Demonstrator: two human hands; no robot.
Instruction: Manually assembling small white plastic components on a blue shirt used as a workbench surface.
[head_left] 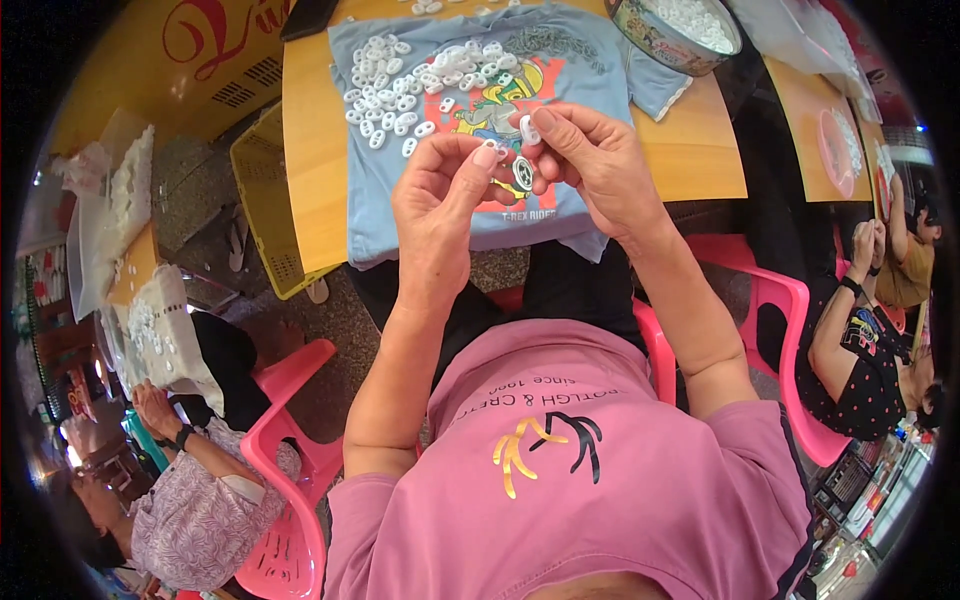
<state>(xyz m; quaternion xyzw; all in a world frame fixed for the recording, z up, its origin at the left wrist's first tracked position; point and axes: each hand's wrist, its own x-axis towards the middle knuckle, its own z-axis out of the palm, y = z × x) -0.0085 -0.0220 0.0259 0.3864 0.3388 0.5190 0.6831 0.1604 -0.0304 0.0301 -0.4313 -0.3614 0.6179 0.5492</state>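
Above a blue printed T-shirt (375, 215) laid over the table, both my hands are raised close together. My left hand (435, 195) pinches a small white two-holed piece (494, 150) between thumb and fingertips. Between the thumb and forefinger of my right hand (595, 155) is another white oval two-holed piece (529, 130). Just below the fingertips shows a small round dark-and-white thing (522, 173); whether it is held or part of the print I cannot tell. Loose white two-holed pieces (385, 100) lie heaped on the shirt's far left, beside a pile of small greyish metal parts (560, 45).
A round tin (660, 50) full of white pieces stands at the far right. A yellow crate (265, 200) is left of the wooden table (312, 150). Pink chairs (290, 500) flank me. People work at both sides, one near a pink basin (836, 155).
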